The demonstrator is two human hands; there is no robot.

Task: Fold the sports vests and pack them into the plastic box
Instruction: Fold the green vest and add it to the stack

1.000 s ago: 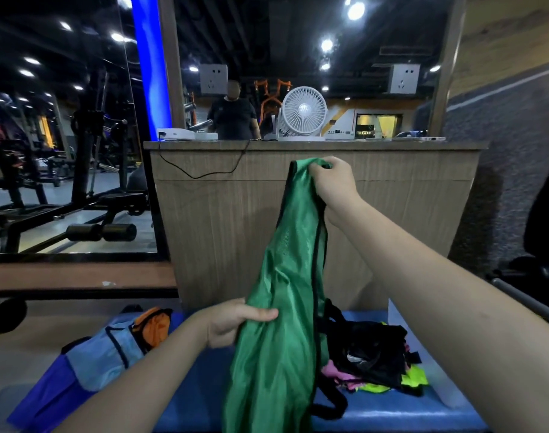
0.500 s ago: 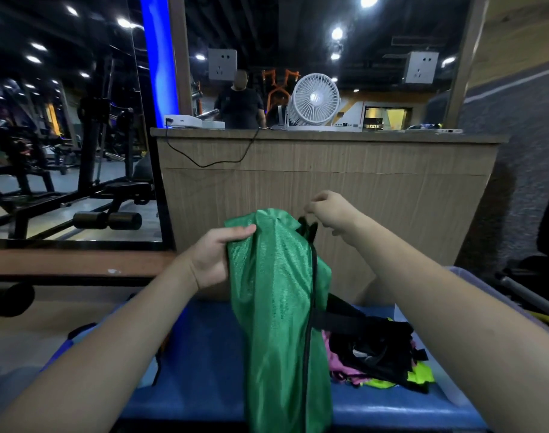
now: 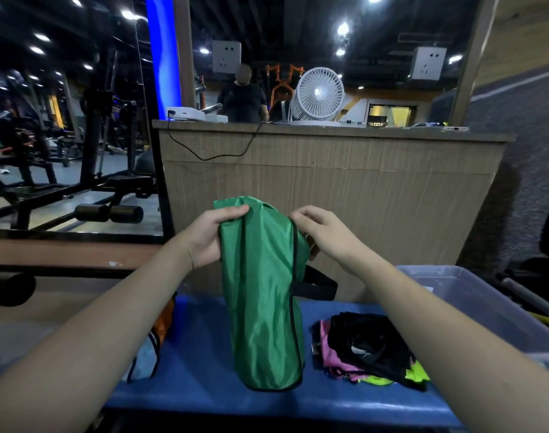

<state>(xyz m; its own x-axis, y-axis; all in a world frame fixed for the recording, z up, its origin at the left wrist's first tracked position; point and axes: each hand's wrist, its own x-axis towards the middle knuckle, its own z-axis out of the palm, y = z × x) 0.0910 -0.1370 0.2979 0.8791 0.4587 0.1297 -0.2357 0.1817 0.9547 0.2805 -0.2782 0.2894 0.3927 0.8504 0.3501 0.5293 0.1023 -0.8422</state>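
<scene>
Left hand (image 3: 211,237): closed on the upper left edge of the green vest (image 3: 263,295), the thumb laid over the top of the fabric and the fingers hidden behind it.
Right hand (image 3: 324,232): closed on the upper right edge of the same vest at its black trim, the fingers curled over the cloth.
Green vest: held up between both hands above the tabletop (image 3: 204,364), gathered into a narrow hanging column; its black-edged lower hem is seen at the level of the blue surface, though contact cannot be told.
Pile of vests (image 3: 366,351): lain on the tabletop just to the right of the green vest, black on top with pink and yellow-green pieces showing underneath.
Plastic box (image 3: 473,295): a translucent container is set at the right end of the tabletop, beyond the right forearm; its contents cannot be made out.
Left-side cloth (image 3: 148,354): light blue and orange fabric is seen at the left edge of the tabletop, partly hidden by the left forearm.
Wooden counter (image 3: 329,182): stood directly behind the tabletop, with a white fan (image 3: 320,94) placed on its top.
</scene>
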